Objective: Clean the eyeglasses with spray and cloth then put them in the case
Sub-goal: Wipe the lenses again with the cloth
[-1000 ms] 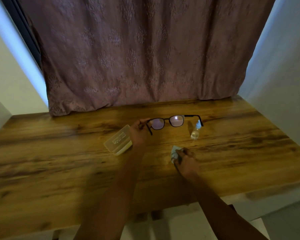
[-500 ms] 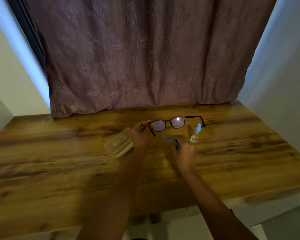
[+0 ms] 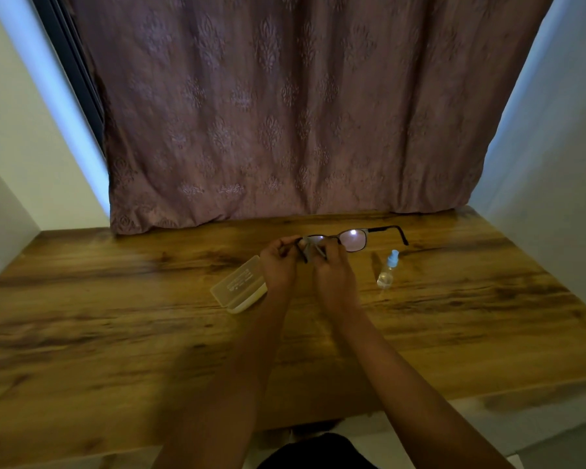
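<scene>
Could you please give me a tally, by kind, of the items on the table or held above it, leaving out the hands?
eyeglasses: 1
cloth: 1
spray bottle: 1
case: 1
Total: 4

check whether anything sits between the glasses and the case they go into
Nothing loose lies between the eyeglasses, gripped by the left hand, and the case beside it. But the case looks shut, which bars the way in; the right hand holds the cloth.
</scene>
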